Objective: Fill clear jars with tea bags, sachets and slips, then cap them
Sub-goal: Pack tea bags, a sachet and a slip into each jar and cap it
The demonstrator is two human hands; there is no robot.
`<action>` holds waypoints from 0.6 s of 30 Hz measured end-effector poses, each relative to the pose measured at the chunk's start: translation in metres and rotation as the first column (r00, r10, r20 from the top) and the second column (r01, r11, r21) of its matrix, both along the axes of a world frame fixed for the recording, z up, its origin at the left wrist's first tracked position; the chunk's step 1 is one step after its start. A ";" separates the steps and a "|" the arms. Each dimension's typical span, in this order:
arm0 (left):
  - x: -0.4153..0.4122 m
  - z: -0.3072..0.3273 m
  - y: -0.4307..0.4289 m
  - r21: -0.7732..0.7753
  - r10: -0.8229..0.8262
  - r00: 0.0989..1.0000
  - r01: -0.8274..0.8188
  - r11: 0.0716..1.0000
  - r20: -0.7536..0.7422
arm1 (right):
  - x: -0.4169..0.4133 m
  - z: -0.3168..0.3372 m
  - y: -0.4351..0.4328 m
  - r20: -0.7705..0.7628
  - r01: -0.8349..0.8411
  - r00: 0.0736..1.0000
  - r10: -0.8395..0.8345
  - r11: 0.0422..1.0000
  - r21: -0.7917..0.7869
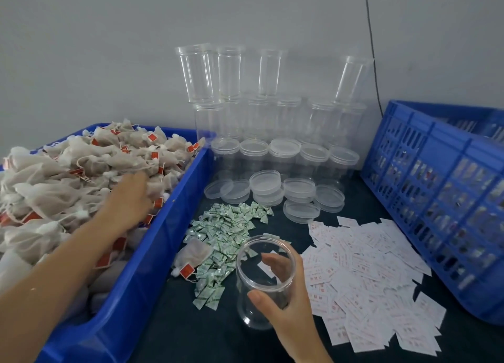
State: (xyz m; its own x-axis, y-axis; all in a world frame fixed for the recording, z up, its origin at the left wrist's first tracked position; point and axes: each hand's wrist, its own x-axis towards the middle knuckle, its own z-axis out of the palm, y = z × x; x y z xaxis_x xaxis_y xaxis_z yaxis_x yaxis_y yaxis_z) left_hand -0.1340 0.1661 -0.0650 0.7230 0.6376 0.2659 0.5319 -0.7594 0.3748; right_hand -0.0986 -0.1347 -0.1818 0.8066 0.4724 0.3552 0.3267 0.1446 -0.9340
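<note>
My right hand grips a clear open jar upright on the dark table, thumb in front and fingers round the back. A small white slip shows through its wall. My left hand reaches into the blue bin and rests on the heap of tea bags with red tags; its fingers are blurred and look extended. Green sachets lie in a pile just left of the jar. White printed slips are spread out to its right. Clear lids lie behind the sachets.
Empty clear jars are stacked in rows against the grey wall. A blue slatted crate stands at the right edge. One loose tea bag lies beside the bin on the sachets. A black cable runs down the wall.
</note>
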 end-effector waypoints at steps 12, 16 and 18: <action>-0.018 0.045 -0.146 -0.704 -0.651 0.684 0.637 0.315 0.328 | -0.005 0.007 -0.003 -0.038 -0.025 0.999 0.025 1.000 -0.002; -0.009 0.031 -0.154 -0.628 -0.713 0.678 0.636 0.449 0.177 | -0.003 0.007 -0.004 -0.051 -0.049 0.997 0.050 0.999 0.004; -0.008 0.032 -0.153 -0.611 -0.695 0.686 0.650 0.452 0.216 | -0.003 0.006 -0.003 -0.060 -0.037 0.997 0.037 0.999 0.002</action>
State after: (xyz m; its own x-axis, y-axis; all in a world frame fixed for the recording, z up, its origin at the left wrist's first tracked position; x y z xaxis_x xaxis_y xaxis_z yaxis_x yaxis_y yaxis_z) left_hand -0.1418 0.0127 -0.0331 0.9973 -0.0659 -0.0311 -0.0062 -0.5031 0.8642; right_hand -0.1016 -0.1382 -0.1754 0.8087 0.5019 0.3069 0.2641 0.1564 -0.9517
